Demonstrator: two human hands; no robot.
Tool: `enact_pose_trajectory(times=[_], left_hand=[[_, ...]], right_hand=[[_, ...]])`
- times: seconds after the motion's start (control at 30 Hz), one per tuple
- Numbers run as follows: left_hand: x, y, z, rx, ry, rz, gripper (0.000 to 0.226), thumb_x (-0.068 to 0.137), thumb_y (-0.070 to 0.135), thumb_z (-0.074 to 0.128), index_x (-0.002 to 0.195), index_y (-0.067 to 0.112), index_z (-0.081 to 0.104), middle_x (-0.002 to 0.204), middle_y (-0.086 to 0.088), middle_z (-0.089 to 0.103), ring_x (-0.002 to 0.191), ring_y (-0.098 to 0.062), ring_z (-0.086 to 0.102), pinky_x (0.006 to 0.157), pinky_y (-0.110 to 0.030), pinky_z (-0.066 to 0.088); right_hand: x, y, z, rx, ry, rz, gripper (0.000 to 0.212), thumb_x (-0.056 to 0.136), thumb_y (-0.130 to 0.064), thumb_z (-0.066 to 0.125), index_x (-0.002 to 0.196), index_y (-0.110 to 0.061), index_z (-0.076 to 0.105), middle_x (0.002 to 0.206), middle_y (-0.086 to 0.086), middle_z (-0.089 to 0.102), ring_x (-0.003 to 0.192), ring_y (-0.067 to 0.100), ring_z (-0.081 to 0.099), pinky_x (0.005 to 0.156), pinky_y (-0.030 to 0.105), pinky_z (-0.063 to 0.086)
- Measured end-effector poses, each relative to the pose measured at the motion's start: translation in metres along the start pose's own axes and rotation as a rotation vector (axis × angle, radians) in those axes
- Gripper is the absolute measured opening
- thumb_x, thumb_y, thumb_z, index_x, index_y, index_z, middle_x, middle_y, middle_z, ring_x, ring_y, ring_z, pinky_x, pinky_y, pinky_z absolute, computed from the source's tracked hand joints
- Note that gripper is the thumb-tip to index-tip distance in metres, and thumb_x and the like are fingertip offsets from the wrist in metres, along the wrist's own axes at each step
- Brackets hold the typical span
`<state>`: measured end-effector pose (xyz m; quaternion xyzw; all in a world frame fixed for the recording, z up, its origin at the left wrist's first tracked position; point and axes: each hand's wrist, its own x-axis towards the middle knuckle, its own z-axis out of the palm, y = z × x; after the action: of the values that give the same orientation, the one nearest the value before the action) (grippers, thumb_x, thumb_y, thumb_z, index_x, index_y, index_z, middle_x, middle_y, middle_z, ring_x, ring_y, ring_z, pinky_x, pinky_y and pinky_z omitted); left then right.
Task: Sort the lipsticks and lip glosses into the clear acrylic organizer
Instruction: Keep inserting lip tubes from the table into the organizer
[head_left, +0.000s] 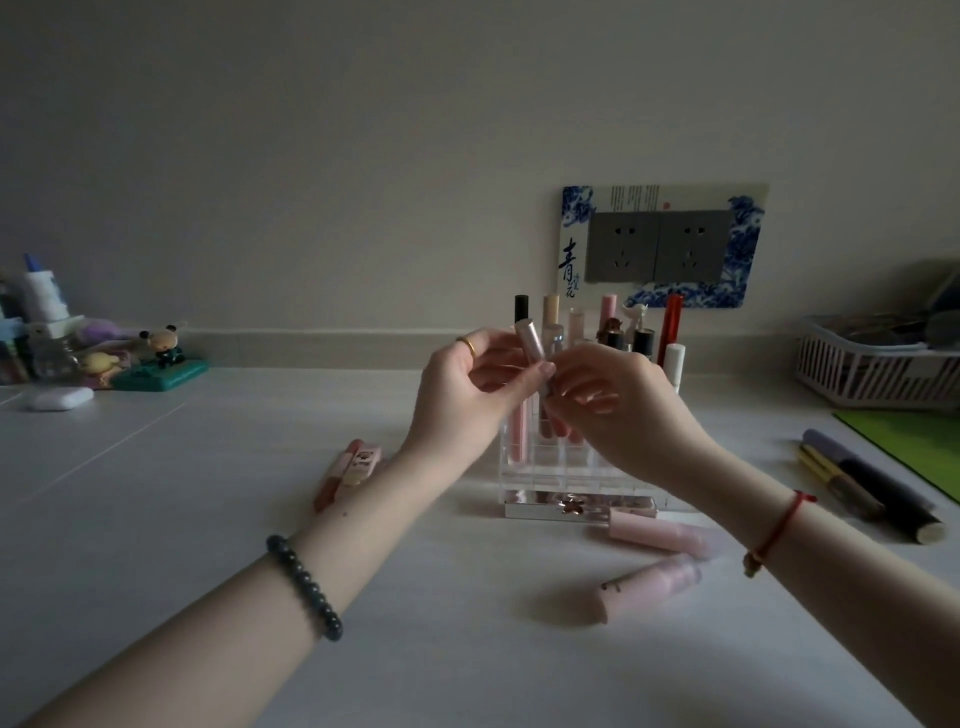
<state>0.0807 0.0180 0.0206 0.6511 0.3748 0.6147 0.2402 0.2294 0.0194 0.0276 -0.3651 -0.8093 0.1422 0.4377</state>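
gloss (531, 340), left grip (467, 387), right grip (623, 408) (plaque (574, 228): 青)

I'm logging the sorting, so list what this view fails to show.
Head view only:
held pink tube: lower part hidden by left hand and right hand
clear acrylic organizer: right slots hidden behind right wrist
print on loose pink tubes: too small and dim
white basket: cut by right edge

Your left hand (467, 387) and right hand (618, 400) both pinch a pink lip gloss tube (531, 339) above the clear organizer (550, 470). A pink lipstick (660, 535) lies on the counter (156, 493) just in front.
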Motion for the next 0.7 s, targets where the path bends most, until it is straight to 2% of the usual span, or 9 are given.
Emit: enact_pose_trajectory(times=[0.13, 0.2, 0.3, 0.4, 0.5, 0.57, 0.7], left_hand=[[-0.002, -0.011, 0.012, -0.014, 0.043, -0.032, 0.019, 0.074, 0.010, 0.071, 0.092, 0.015, 0.065, 0.085, 0.002, 0.071, 0.079, -0.011, 0.069, 0.076, -0.019, 0.053], [-0.006, -0.017, 0.015, 0.013, 0.023, -0.033, 0.020, 0.077, 0.007, 0.068, 0.089, 0.023, 0.065, 0.085, 0.007, 0.070, 0.079, -0.007, 0.068, 0.076, -0.016, 0.051], [-0.011, -0.026, 0.016, 0.044, -0.003, -0.052, 0.033, 0.079, 0.002, 0.064, 0.084, 0.034, 0.062, 0.082, 0.016, 0.068, 0.078, -0.001, 0.066, 0.075, -0.011, 0.049], [-0.014, -0.032, 0.015, 0.051, -0.028, -0.082, 0.038, 0.079, 0.001, 0.063, 0.084, 0.038, 0.062, 0.079, 0.023, 0.067, 0.079, 0.003, 0.066, 0.073, -0.008, 0.047], [-0.017, -0.036, 0.015, 0.067, -0.039, -0.089, 0.035, 0.080, 0.001, 0.063, 0.093, 0.033, 0.061, 0.085, 0.020, 0.066, 0.081, 0.005, 0.065, 0.073, -0.006, 0.046], [-0.019, -0.039, 0.015, 0.069, -0.041, -0.102, 0.033, 0.080, 0.000, 0.062, 0.100, 0.026, 0.061, 0.088, 0.016, 0.066, 0.081, 0.006, 0.064, 0.074, -0.006, 0.046], [-0.022, -0.044, 0.015, 0.073, -0.055, -0.136, 0.032, 0.080, -0.001, 0.062, 0.109, 0.012, 0.062, 0.094, 0.010, 0.066, 0.082, 0.007, 0.064, 0.077, -0.008, 0.047]], right_hand=[[0.007, 0.013, 0.003, 0.045, 0.075, 0.054, 0.017, 0.078, -0.007, 0.064, 0.096, -0.010, 0.063, 0.080, -0.005, 0.065, 0.076, 0.007, 0.064, 0.072, 0.016, 0.054], [0.009, 0.021, 0.006, 0.051, 0.093, 0.082, 0.018, 0.078, -0.006, 0.064, 0.095, -0.011, 0.063, 0.083, -0.003, 0.065, 0.078, 0.007, 0.063, 0.072, 0.016, 0.054], [0.008, 0.031, 0.014, 0.085, 0.090, 0.133, 0.021, 0.076, -0.002, 0.065, 0.095, -0.010, 0.062, 0.082, -0.002, 0.066, 0.076, 0.007, 0.064, 0.070, 0.016, 0.054], [0.006, 0.036, 0.020, 0.129, 0.082, 0.155, 0.022, 0.075, 0.000, 0.066, 0.091, -0.013, 0.062, 0.075, -0.009, 0.064, 0.068, 0.000, 0.065, 0.062, 0.010, 0.051], [0.006, 0.039, 0.023, 0.111, 0.074, 0.173, 0.024, 0.075, -0.001, 0.067, 0.091, -0.017, 0.060, 0.073, -0.014, 0.061, 0.064, -0.004, 0.063, 0.061, 0.006, 0.049], [0.005, 0.041, 0.025, 0.053, 0.071, 0.179, 0.024, 0.075, -0.005, 0.068, 0.097, -0.015, 0.061, 0.073, -0.015, 0.059, 0.069, -0.003, 0.060, 0.063, 0.006, 0.049], [0.002, 0.042, 0.027, -0.020, 0.059, 0.177, 0.027, 0.076, -0.009, 0.068, 0.101, -0.015, 0.060, 0.074, -0.015, 0.057, 0.067, -0.006, 0.055, 0.056, 0.000, 0.042]])
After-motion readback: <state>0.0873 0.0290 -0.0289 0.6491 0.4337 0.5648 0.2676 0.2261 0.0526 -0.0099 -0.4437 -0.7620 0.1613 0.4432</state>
